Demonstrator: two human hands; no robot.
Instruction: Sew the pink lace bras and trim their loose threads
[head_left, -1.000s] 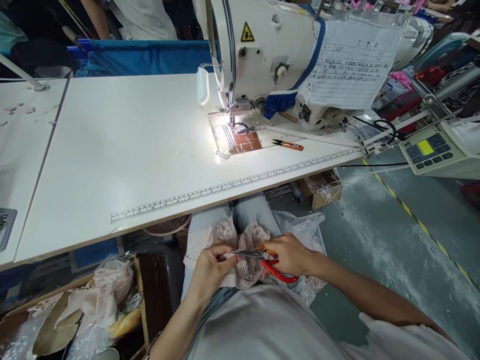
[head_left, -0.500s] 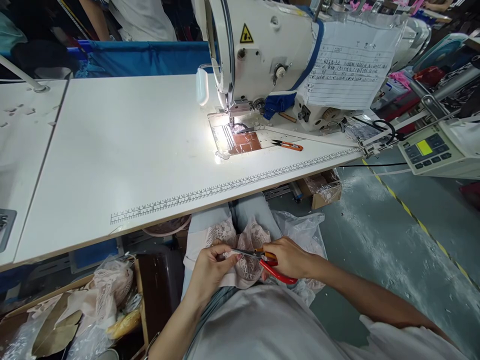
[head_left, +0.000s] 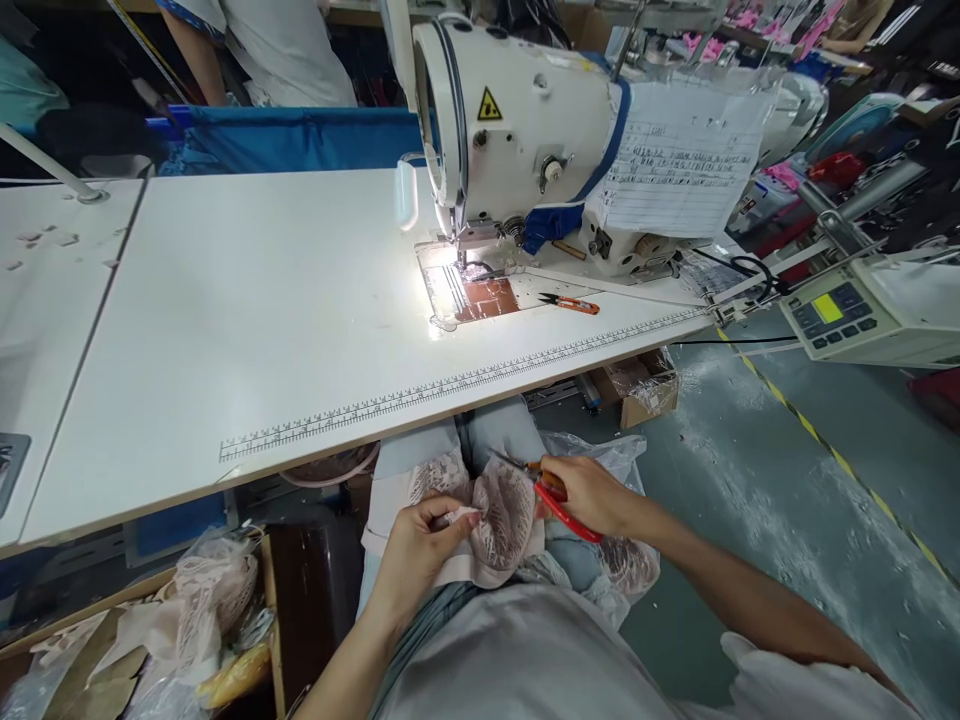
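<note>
A pale pink lace bra (head_left: 504, 510) lies across my lap, below the front edge of the sewing table. My left hand (head_left: 424, 540) pinches a bit of its fabric near the middle, between the cups. In my right hand (head_left: 589, 495) is a pair of scissors (head_left: 564, 515) with red and orange handles. Their blades point up and left, above the right cup and apart from the pinched fabric.
A white sewing machine (head_left: 517, 130) stands on the table (head_left: 262, 300), with orange thread snips (head_left: 570, 303) near its needle plate. A printed ruler (head_left: 450, 385) runs along the front edge. At lower left is a box (head_left: 274, 620) of lace pieces; a control panel (head_left: 840, 310) is at right.
The scissors in my right hand have moved up and right, away from my left fingers. My left hand still pinches the bra. The whole view has shifted slightly.
</note>
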